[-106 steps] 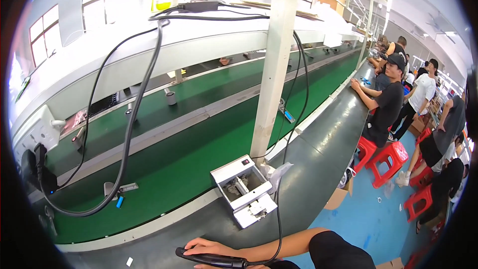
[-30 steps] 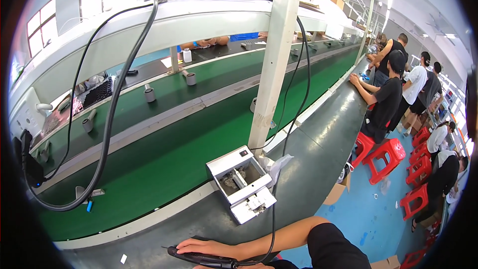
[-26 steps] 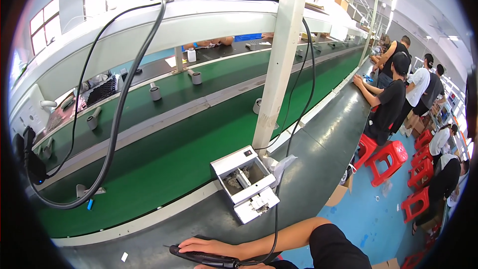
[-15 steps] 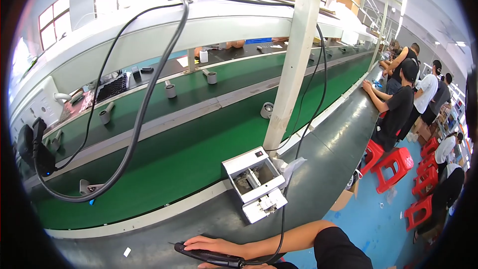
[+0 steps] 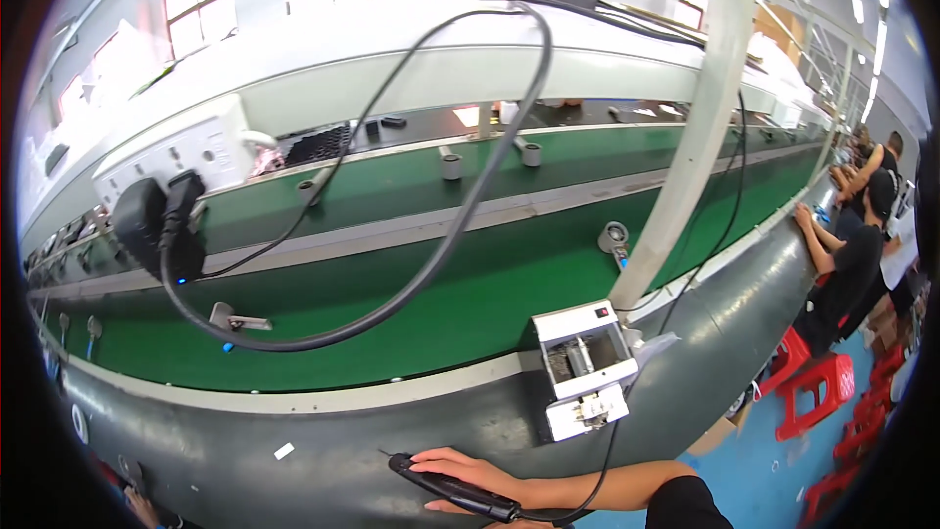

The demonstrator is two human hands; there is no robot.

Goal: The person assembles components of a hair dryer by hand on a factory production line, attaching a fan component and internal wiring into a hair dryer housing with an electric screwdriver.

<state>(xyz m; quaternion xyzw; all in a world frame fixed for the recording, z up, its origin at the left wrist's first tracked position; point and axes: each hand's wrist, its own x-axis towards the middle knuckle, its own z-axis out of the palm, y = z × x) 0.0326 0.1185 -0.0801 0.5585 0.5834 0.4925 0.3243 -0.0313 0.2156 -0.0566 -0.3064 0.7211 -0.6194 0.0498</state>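
Head view is showing one hand (image 5: 470, 478) lying on the grey worktop (image 5: 294, 431) at the lower edge, its fingers curling over a black pen-shaped tool (image 5: 452, 491) with a thin tip pointing left; which hand it is cannot be told. A black cord (image 5: 607, 451) is running from the tool up toward a small white box (image 5: 586, 364) sitting just beyond on the worktop edge. A white post (image 5: 685, 147) is rising behind the box. Small metal parts are riding on the green conveyor belt (image 5: 441, 313). Thick black cable (image 5: 431, 264) is looping overhead. Other people are sitting on red stools (image 5: 813, 387) at the right.
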